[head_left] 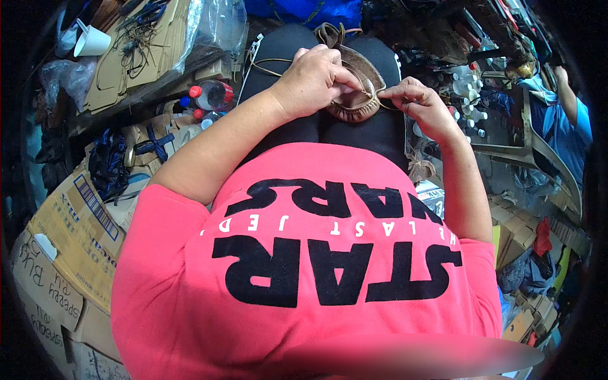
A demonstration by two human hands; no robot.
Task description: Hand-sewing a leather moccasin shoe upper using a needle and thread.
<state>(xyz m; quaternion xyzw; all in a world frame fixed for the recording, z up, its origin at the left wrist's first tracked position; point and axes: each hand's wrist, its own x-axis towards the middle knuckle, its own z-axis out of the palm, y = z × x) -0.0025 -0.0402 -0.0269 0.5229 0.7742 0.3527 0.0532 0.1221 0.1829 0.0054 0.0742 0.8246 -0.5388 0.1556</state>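
A brown leather moccasin upper point(354, 114) lies across my thighs, its gathered, puckered toe turned toward me. My left hand point(315, 77) is closed on its left side, with thumb and index finger reaching into the opening near the seam. My right hand point(421, 107) is pinched closed at the right edge of the toe seam; what sits between its fingertips is too small to make out. A thin, tan cord point(266, 61) loops out to the left of my left hand. Another bit of cord shows below my right fingertips.
On the left are flat cardboard sheets point(114, 76), a white cup point(92, 40), a red-capped bottle point(214, 95) and a cardboard box point(69, 228). Several small white bottles point(467, 95) stand to the right. Another person in blue point(565, 120) is at the far right.
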